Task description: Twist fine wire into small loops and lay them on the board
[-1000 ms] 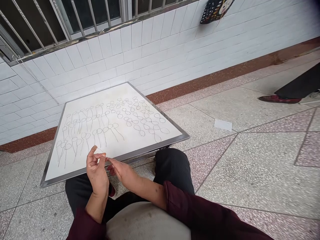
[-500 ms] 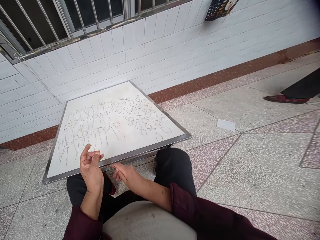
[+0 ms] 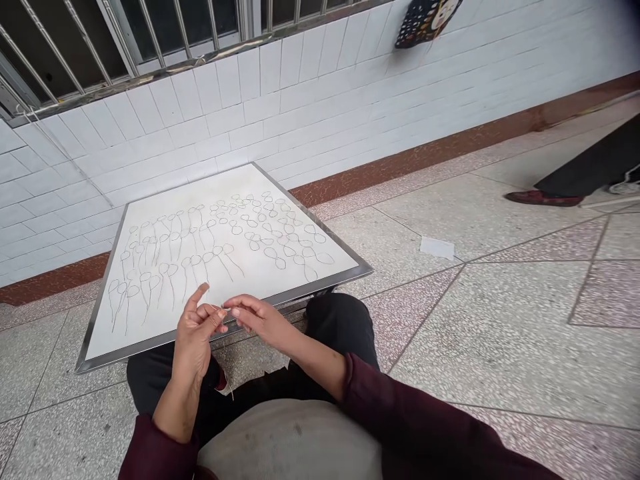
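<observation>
Above the near edge of a white-topped table point(image 3: 120, 343), my left hand point(image 3: 196, 333) pinches a thin wire-like strand point(image 3: 225, 370) between thumb and fingers, one finger raised. The strand's loose end hangs below the hands over my lap. My right hand point(image 3: 257, 321) meets the left fingertips, its thumb and fingers closed at the same strand. The fingers hide the gripped part. Thin looped pieces with long tails point(image 3: 227, 257) lie in rows on the left and middle of the tabletop. Double-loop pieces point(image 3: 274, 258) are spread over its right side.
The table has a grey metal rim and stands by a white tiled wall point(image 3: 320, 113) with a barred window. A patterned bag point(image 3: 427, 23) hangs there. White paper point(image 3: 437, 247) lies on the speckled floor. Another person's leg and dark red shoe point(image 3: 545, 198) show at right.
My hands have come together, the right moving up to the left's fingertips. The strand's tail now hangs below them. The view has shifted slightly.
</observation>
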Demonstrator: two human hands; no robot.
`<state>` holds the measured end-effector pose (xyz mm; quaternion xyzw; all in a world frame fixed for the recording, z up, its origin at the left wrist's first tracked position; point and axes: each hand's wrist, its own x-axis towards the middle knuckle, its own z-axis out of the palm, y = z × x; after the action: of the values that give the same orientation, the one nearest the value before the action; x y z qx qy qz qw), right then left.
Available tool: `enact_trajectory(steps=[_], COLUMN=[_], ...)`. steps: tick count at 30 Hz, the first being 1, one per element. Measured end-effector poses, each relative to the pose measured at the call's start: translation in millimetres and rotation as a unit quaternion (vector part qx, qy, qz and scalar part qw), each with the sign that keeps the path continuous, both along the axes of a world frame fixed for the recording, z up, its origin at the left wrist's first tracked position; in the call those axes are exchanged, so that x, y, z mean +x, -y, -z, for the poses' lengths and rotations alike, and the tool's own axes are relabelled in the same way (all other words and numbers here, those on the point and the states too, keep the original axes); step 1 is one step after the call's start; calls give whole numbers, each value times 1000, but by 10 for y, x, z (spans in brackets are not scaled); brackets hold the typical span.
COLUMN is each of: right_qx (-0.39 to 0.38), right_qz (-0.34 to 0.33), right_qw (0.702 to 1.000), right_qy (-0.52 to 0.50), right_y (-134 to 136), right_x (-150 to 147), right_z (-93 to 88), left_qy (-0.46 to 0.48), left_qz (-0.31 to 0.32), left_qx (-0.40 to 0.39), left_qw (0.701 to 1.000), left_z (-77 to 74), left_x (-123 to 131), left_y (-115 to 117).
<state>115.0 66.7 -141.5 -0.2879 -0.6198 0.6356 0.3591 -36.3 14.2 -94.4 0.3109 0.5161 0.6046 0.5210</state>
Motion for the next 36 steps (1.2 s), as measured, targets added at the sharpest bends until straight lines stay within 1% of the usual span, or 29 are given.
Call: enact_trajectory(steps=[2,4,8,12,17,22,26,32,36], right_qx=[-23,-32,-74,-106,-100,-105,-88,-63,-63], right_qz=[0,4,6,33,50,50,46,60,65], right_qw=[999,996,991,986,986,987,989,991,992], right_qy=[-46,-84,-116,-124,-121,-111,-111,-103,-89], right_y=[-19,-15,9,7,19,63,68,62,66], right_x=[-69,-107,-97,-56,-35,-43,-39,-21,-21], right_z=[-123,-168,-144,-139,-161,-150,-113,-77,-65], left_qy=[7,14,30,39,50,49,37,58,73], left_qz=[14,16,39,74,95,99,111,108,108], left_qx=[-17,-24,-28,-39,-42,-41,-49,-38,-31], left_qw=[1000,999,998,996,993,993,992,992,991], left_z=[25,50,88,136,194,168,143,180,198], left_x=[38,52,44,36,42,68,87,123,135], left_y=[2,9,32,62,92,106,117,120,125])
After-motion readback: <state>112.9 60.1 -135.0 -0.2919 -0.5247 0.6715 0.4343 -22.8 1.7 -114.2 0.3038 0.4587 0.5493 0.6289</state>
